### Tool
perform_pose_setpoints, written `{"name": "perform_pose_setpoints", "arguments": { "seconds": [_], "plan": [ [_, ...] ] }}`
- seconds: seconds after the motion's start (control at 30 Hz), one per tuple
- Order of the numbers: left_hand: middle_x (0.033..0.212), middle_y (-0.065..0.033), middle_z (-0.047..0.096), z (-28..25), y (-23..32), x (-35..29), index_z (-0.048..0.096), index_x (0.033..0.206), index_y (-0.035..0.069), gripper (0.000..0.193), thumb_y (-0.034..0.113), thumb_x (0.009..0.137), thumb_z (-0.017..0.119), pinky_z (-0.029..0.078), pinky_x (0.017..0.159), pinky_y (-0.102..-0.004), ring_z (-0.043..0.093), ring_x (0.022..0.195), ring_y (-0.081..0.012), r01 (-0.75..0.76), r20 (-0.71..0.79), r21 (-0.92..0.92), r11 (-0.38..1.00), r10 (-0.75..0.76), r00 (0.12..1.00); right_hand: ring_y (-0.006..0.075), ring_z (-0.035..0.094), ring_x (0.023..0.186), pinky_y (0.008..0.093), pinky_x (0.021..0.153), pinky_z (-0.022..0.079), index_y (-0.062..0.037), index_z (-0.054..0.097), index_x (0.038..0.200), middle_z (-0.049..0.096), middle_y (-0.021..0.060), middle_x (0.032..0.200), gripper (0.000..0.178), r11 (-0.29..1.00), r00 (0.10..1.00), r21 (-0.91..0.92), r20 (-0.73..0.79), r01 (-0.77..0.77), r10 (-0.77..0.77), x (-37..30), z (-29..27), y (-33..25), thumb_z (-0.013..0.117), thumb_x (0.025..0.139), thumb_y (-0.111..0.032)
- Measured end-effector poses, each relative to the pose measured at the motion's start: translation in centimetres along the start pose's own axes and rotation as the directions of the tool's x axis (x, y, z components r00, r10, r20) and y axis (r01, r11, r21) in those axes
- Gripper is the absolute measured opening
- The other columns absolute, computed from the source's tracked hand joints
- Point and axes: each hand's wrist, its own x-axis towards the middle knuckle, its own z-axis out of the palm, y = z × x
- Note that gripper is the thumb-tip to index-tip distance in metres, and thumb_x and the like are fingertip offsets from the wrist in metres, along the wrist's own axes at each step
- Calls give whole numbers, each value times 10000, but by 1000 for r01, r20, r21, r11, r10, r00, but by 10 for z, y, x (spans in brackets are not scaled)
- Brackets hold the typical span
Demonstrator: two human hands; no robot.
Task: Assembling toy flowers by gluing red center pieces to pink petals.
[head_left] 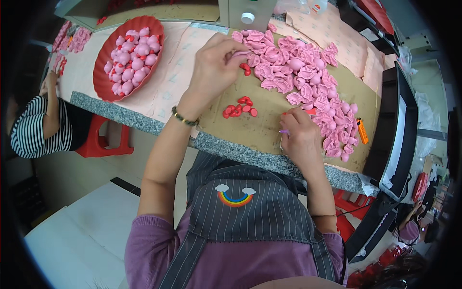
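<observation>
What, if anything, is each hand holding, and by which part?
The left hand pinches a pink piece by one end. The right hand seems to hold a small purple item; where exactly it is gripped cannot be told.

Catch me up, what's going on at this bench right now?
A person is handling small pink parts with bare hands. The left hand pinches a pink piece beside a spread of pink pieces; the right hand holds a slim purple item, mostly hidden. Small red pieces lie on the brown sheet between them. Off to the left, a red bowl holds pink-and-red pieces.
</observation>
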Motion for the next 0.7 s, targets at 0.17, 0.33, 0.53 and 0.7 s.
{"name": "perform_pose_setpoints", "arguments": {
  "seconds": [0.17, 0.33, 0.53, 0.7],
  "plan": [
    [822, -48, 619, -13, 43, -46, 613, 909, -18, 111, 1, 800, 624, 475, 591, -202, 579, 699, -67, 543, 259, -560, 626, -490, 833, 315, 565, 675, 389, 571, 454, 7, 533, 804, 547, 140, 794, 207, 983, 992, -136, 21, -121, 125, -8, -6, 2, 578, 620, 88],
    [850, -98, 639, 13, 69, -95, 581, 972, -44, 171, -30, 803, 604, 514, 641, -233, 607, 714, -103, 612, 435, -698, 371, -460, 774, 261, 549, 655, 330, 574, 447, 10, 558, 906, 539, 122, 788, 295, 977, 980, 70, 20, -200, 199, -11, -3, 9, 568, 628, 108],
    [918, -132, 645, 35, 69, -108, 573, 1074, -47, 247, -35, 827, 566, 544, 712, -280, 640, 791, -165, 584, 358, -732, 350, -531, 768, 104, 503, 699, 224, 630, 420, 20, 594, 1034, 533, 50, 830, 354, 746, 954, 639, -65, -186, 294, -13, -10, -9, 585, 691, 109],
    [929, -131, 645, 39, 71, -108, 585, 1067, -44, 243, -44, 824, 569, 542, 731, -281, 639, 819, -170, 547, 302, -767, 336, -563, 769, 96, 526, 730, 208, 661, 435, 27, 605, 998, 554, 52, 862, 316, 635, 936, 732, 13, -249, 352, -19, 3, -21, 634, 689, 89]
  ]
}}
